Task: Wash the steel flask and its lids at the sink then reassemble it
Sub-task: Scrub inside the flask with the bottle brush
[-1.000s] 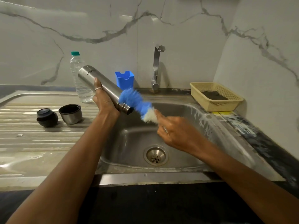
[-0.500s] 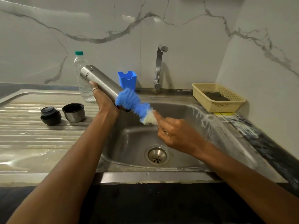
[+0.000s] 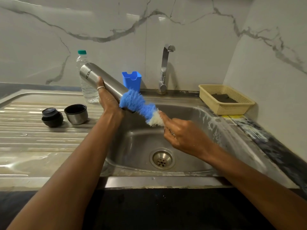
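Observation:
My left hand [image 3: 108,98] grips the steel flask [image 3: 99,78], held tilted above the sink's left edge with its base up-left and its mouth down-right. A blue and white bottle brush [image 3: 139,107] covers the flask's mouth; how far it goes in is hidden by the bristles. My right hand [image 3: 182,135] holds the brush by its handle over the sink basin [image 3: 141,146]. On the draining board stand the steel cup lid [image 3: 76,113] and the black inner lid [image 3: 52,117], side by side.
A clear plastic bottle [image 3: 86,90] stands behind the flask. A blue holder [image 3: 132,79] and the tap [image 3: 164,70] sit at the sink's back edge. A yellow basket [image 3: 226,98] with a dark scrub pad is at the right. Foam streaks the basin's right wall.
The brush head has moved up-left onto the flask's mouth, which was visible a second ago and is now covered by bristles. My right hand followed it.

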Tool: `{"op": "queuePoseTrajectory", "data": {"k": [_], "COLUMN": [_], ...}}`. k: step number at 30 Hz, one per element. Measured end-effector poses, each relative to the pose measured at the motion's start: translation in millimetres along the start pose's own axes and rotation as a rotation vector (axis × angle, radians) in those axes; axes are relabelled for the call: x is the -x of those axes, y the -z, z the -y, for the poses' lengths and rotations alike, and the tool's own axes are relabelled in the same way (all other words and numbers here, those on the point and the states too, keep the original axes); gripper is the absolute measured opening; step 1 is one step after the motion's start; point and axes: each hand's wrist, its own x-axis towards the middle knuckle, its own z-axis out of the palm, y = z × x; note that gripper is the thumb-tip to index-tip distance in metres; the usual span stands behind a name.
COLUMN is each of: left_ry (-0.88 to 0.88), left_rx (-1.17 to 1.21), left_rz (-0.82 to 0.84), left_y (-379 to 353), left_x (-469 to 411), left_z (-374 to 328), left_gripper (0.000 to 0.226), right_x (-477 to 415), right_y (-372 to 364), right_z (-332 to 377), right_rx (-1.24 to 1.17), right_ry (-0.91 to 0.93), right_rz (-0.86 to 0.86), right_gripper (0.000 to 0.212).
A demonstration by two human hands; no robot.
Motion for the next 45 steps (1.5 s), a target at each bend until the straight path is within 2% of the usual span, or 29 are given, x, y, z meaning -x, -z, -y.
{"op": "queuePoseTrajectory", "data": {"k": [3,5,9,13,17,21,24,28,32,35,39,43,45], "left_ry": [-0.057,-0.051,-0.108,-0.113,-0.091,-0.088,-0.09,-0.026,-0.085,-0.06,-0.088,-0.045,-0.061], "left_rx": [-0.004,-0.041,-0.04,-0.026,-0.003,0.009,-0.034,-0.071,-0.043,-0.044,-0.072,-0.061,-0.035], "left_rz": [-0.038,-0.055,-0.06,-0.073,-0.019,-0.023,-0.005,-0.018,-0.003,-0.01,-0.025,-0.059,-0.067], "left_y": [-0.6,-0.1,-2.5,0.2,-1.8,-1.8,-3.1,1.1,0.3,2.6,1.8,3.4,1.8], "left_x": [-3.4,-0.6,1.5,-0.9,-3.6,-3.3,-1.0,-3.6,1.4,-0.3,-2.0,-2.7,-1.5], "left_z": [-1.0,0.6,-0.1,-0.7,0.6,0.0,0.5,0.6,0.3,-0.5,-0.6,-1.8,-1.0], "left_gripper": [0.105,0.108,0.086,0.087,0.088,0.082,0.095,0.113,0.094,0.097,0.093,0.093,0.086], "right_x": [-1.2,0.9,-0.7,0.0,-4.2,0.5,-3.7,-0.9,-3.7,-0.7,-4.4,-2.1,-5.8], "right_y": [1.0,-1.2,0.3,0.3,3.1,2.3,4.1,4.9,8.0,6.4,6.8,3.5,2.3], "right_z": [-3.5,2.1,-0.8,6.3,-1.6,9.6,4.9,11.9,5.7,13.4,3.6,18.1,13.4], "right_rx": [-0.017,-0.021,-0.062,-0.061,-0.119,-0.107,-0.128,-0.096,-0.152,-0.143,-0.161,-0.124,-0.146], "right_ry": [-0.067,-0.037,-0.113,-0.046,-0.142,-0.055,-0.141,-0.068,-0.161,-0.085,-0.153,-0.049,-0.104], "right_rz": [-0.036,-0.009,-0.027,0.008,-0.025,0.003,-0.007,0.019,-0.017,0.024,-0.004,0.033,0.006], "right_gripper": [0.057,0.056,0.055,0.056,0.056,0.056,0.055,0.055,0.055,0.055,0.054,0.056,0.055]}}
